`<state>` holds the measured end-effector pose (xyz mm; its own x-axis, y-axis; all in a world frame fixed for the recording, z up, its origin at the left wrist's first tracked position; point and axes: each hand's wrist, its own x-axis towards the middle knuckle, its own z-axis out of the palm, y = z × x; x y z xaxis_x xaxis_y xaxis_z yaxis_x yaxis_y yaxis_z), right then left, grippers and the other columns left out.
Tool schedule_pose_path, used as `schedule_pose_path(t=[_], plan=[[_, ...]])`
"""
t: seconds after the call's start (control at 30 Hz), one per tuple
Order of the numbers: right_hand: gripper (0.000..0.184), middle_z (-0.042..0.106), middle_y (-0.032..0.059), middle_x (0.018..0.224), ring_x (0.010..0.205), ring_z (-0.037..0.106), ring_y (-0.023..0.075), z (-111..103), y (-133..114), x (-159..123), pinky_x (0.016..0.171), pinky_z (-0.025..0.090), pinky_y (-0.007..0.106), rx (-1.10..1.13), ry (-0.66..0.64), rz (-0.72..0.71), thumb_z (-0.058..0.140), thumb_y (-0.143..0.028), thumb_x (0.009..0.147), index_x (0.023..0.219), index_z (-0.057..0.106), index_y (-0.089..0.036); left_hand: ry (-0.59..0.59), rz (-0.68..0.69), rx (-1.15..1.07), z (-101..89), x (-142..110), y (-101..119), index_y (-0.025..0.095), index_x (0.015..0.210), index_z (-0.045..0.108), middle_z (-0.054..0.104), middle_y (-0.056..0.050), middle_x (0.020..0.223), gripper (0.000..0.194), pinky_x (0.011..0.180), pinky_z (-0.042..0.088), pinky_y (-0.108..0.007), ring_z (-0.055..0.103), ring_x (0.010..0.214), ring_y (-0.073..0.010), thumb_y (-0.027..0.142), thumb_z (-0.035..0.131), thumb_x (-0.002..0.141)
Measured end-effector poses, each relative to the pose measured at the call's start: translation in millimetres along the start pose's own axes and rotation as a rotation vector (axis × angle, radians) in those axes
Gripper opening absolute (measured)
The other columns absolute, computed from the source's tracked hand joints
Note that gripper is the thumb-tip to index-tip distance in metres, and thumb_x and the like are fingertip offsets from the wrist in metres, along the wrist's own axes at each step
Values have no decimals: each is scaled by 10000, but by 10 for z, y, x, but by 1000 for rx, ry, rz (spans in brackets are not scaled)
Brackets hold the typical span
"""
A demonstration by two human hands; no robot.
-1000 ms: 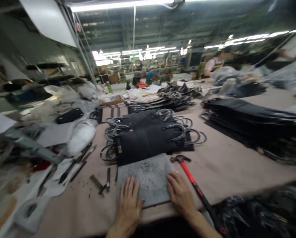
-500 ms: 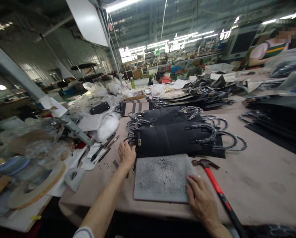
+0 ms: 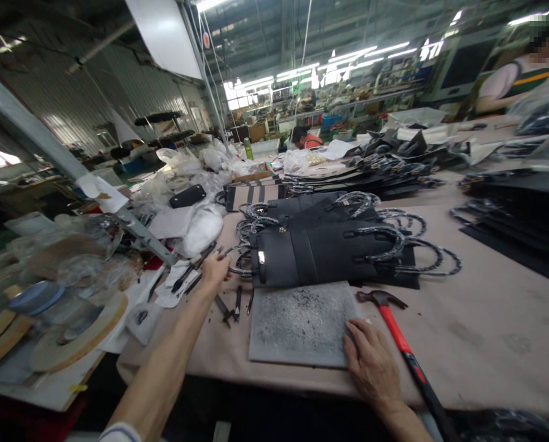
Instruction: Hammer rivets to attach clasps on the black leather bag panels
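A stack of black handbags with wrapped loop handles lies flat on the table. My left hand reaches out to the left end of the top bag and is closed on its wrapped handle. In front of the bags lies a grey pad speckled with dark bits. My right hand rests flat on the pad's front right corner, fingers apart. A red-handled hammer lies just right of that hand.
Small punches and pliers lie left of the pad. White wrapping and tools clutter the left side, with round boards lower left. More bag stacks sit right and behind. Other people work at the far end.
My left hand left the pad, reached forward to the bags and closed on a handle. The view swung left. My right hand stayed on the pad.
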<state>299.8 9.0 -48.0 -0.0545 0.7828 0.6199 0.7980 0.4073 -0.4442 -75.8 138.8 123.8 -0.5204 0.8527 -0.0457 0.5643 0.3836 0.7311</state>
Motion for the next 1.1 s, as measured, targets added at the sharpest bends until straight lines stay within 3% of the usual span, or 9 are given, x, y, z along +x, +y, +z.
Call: schedule_pose_path(t=[0.2,0.27,0.4,0.47,0.63,0.83,0.93,1.03,1.1], plan=[[345,701,153,1193,1108,615,377,-137,-288,52,1037,428,639,9,-77,167,510,-448,959,1099,700,-197,-252,-263,-684,-365,-936,121,148,842,526,565,26,634,157,379,441,-189,558,436,-108,219,654,787],[430,706,158,1206,1126,630,374,-216,-513,41,1034,458,617,240,-126,393,546,-539,930,1144,690,-196,-313,-351,-842,-408,-1368,26,143,853,538,579,25,662,229,376,453,-187,559,439,-101,227,709,725],[574,736,170,1133,979,721,335,-316,-809,10,841,603,519,942,-235,1055,554,-662,896,1187,650,-176,-475,-493,-902,-347,-2246,-311,161,959,552,629,18,715,455,451,534,-234,634,506,-144,326,821,631],[529,749,161,1085,963,733,339,-353,-793,-4,851,611,548,1134,-197,1202,575,-620,887,1158,670,-176,-580,-547,-871,-240,-2638,-494,167,977,540,660,2,740,484,479,539,-249,662,525,-169,340,815,618],[366,769,127,1020,1089,712,351,-565,-363,-12,1021,541,614,1049,-61,1137,686,-451,866,1133,730,-205,-902,-486,-720,144,-3187,-758,138,940,580,711,-52,791,337,518,490,-227,693,571,-181,179,637,609],[126,766,75,976,1055,722,303,-971,262,516,1005,575,561,1067,76,977,673,-350,835,886,725,-246,-954,-259,-618,329,-3080,-670,139,918,622,698,-24,798,258,586,504,-217,670,627,-131,70,552,679],[96,752,28,895,898,737,215,-1063,159,1186,875,651,372,1156,147,947,695,-224,720,813,703,-249,-961,-240,-723,383,-2998,-539,134,937,605,703,-30,814,263,581,513,-224,683,617,-141,82,581,680],[234,741,3,885,807,721,184,-1150,-253,1985,750,672,310,1127,83,862,687,-109,689,864,710,-263,-981,-304,-859,447,-2899,-305,129,979,575,717,-47,843,327,538,516,-235,681,559,-154,131,621,655],[242,722,-14,927,912,717,169,-1251,-578,2469,908,643,331,1073,21,661,744,-118,744,920,702,-281,-957,-307,-940,463,-2811,-95,128,990,564,725,-57,852,352,527,523,-238,682,543,-158,174,647,651]])
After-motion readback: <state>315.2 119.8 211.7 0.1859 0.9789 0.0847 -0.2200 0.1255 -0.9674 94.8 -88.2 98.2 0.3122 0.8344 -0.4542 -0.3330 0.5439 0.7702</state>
